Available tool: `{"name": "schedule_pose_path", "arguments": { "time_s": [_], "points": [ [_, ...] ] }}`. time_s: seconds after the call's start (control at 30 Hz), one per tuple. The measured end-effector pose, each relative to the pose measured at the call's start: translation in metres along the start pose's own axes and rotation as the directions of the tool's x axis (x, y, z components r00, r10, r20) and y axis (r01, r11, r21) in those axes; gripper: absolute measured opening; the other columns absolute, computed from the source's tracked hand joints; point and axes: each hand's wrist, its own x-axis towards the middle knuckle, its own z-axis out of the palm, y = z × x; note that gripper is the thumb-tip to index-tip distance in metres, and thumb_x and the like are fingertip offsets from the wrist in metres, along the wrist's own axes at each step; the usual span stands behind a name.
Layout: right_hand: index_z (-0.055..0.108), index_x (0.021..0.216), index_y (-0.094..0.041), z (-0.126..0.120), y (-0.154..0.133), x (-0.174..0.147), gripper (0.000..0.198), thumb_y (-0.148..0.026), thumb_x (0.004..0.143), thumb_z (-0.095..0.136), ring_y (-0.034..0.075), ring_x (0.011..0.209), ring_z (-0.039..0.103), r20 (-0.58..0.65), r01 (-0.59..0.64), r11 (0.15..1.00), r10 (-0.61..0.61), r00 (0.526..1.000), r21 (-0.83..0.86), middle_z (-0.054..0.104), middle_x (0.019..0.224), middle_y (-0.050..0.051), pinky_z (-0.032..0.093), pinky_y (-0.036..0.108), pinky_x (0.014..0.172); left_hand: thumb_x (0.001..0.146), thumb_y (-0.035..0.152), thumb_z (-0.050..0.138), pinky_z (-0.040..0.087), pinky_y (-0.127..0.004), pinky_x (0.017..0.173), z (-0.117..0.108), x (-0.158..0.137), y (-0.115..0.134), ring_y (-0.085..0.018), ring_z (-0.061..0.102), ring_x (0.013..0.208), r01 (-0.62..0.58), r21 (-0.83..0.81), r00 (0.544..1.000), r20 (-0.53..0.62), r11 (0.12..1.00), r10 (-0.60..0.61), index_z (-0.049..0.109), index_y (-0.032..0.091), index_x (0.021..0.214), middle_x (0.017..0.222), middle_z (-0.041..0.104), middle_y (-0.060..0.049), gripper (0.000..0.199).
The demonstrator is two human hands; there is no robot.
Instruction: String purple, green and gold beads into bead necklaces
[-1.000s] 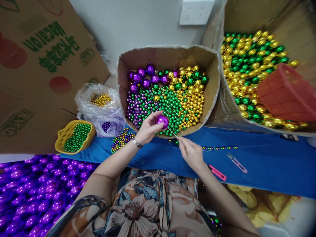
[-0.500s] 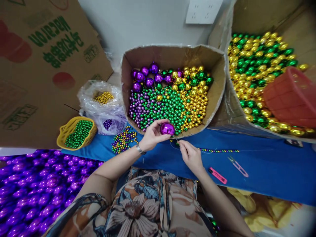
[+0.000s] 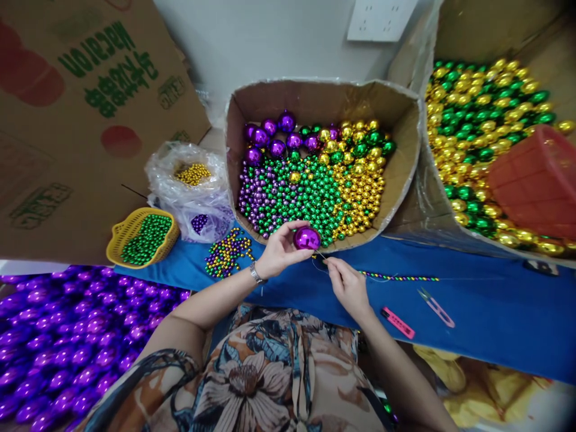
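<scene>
A large shiny purple ball sits between the thumb and fingers of my left hand, just over the near rim of a cardboard box. Close on its right, my right hand pinches a thin needle-like piece that points at the ball's lower side. Fine thread loops below the ball. A string of small purple, green and gold beads lies to the right on the blue cloth. Whether the needle is inside the ball cannot be made out.
Loose small beads lie left of my hands, beside a yellow basket of green beads and plastic bags. Pink thread snips and a pink cutter-like tool lie right. A red basket rests in the right box.
The whole view has shifted slightly, so things appear a little to the right. My left hand still holds the purple ball, and my right hand keeps its pinch beside it.
</scene>
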Motion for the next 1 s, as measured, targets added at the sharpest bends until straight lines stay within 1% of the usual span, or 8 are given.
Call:
{"name": "schedule_pose_path", "arguments": {
  "time_s": [0.13,0.3,0.57,0.7,0.83,0.87,0.93,1.0],
  "points": [
    [0.065,0.104,-0.02,0.002,0.002,-0.002,0.024,-0.024,0.098,0.043,0.015,0.087,0.071,0.007,-0.007,1.0,0.007,1.0,0.006,0.074,0.097,0.005,0.055,0.025,0.076,0.069,0.027,0.083,0.052,-0.034,0.094,0.004,-0.004,0.002,-0.019,0.06,0.107,0.089,-0.109,0.996,0.001,0.99,-0.089,0.058,0.024,0.122,0.122,0.06,-0.008,0.059],
    [0.065,0.103,-0.02,0.003,0.003,-0.005,0.023,-0.024,0.097,0.043,0.015,0.087,0.071,0.024,-0.012,0.999,0.012,1.0,0.03,0.074,0.098,0.004,0.055,0.025,0.077,0.071,0.029,0.081,0.058,-0.039,0.083,0.008,-0.007,0.007,-0.021,0.063,0.102,0.255,-0.265,0.965,0.018,0.93,-0.26,0.055,0.026,0.122,0.119,0.058,-0.008,0.057],
    [0.065,0.1,-0.02,0.001,-0.007,0.0,0.022,-0.025,0.097,0.043,0.014,0.083,0.071,0.043,-0.049,0.997,0.046,0.998,0.065,0.074,0.094,0.003,0.055,0.024,0.075,0.071,0.028,0.082,0.058,-0.04,0.086,0.005,-0.008,0.003,-0.021,0.066,0.098,0.286,-0.295,0.957,0.046,0.912,-0.285,0.056,0.024,0.12,0.115,0.06,-0.007,0.056],
    [0.064,0.101,-0.021,0.002,-0.008,0.0,0.023,-0.025,0.098,0.042,0.015,0.084,0.071,0.06,-0.036,0.998,0.033,0.998,0.051,0.074,0.096,0.004,0.055,0.025,0.076,0.072,0.027,0.081,0.057,-0.039,0.086,0.006,-0.011,-0.002,-0.021,0.066,0.099,0.208,-0.214,0.978,0.044,0.954,-0.204,0.057,0.024,0.121,0.117,0.061,-0.008,0.055],
    [0.061,0.104,-0.02,0.0,-0.008,0.0,0.023,-0.025,0.098,0.04,0.015,0.084,0.07,0.081,-0.037,0.998,0.033,0.996,0.044,0.073,0.094,0.004,0.053,0.025,0.074,0.074,0.032,0.079,0.052,-0.037,0.095,-0.004,-0.008,0.001,-0.023,0.061,0.112,0.19,-0.07,0.965,0.199,0.979,-0.173,0.054,0.026,0.131,0.129,0.058,-0.011,0.062],
    [0.061,0.104,-0.02,-0.001,-0.008,-0.001,0.022,-0.025,0.098,0.04,0.015,0.081,0.07,0.075,-0.044,0.998,0.041,0.996,0.04,0.072,0.091,0.004,0.053,0.024,0.072,0.076,0.033,0.077,0.051,-0.037,0.094,-0.01,-0.005,0.003,-0.024,0.059,0.115,0.172,-0.007,0.965,0.201,0.985,-0.167,0.054,0.026,0.132,0.133,0.056,-0.011,0.061],
    [0.061,0.1,-0.021,-0.004,-0.007,-0.002,0.021,-0.026,0.098,0.04,0.015,0.073,0.068,0.053,-0.064,0.997,0.062,0.997,0.035,0.071,0.083,0.003,0.051,0.024,0.067,0.08,0.034,0.073,0.051,-0.036,0.091,-0.026,0.003,0.009,-0.023,0.059,0.114,0.089,0.167,0.992,0.078,0.982,-0.103,0.058,0.025,0.128,0.131,0.058,-0.011,0.051],
    [0.06,0.097,-0.021,-0.006,-0.005,-0.002,0.02,-0.027,0.098,0.041,0.014,0.066,0.065,0.032,-0.079,0.996,0.078,0.996,0.034,0.069,0.078,0.002,0.049,0.023,0.063,0.081,0.031,0.071,0.05,-0.033,0.087,-0.046,0.016,0.016,-0.021,0.061,0.105,0.015,0.382,0.994,-0.106,0.924,0.028,0.065,0.022,0.117,0.118,0.065,-0.009,0.038]
  ]
}}
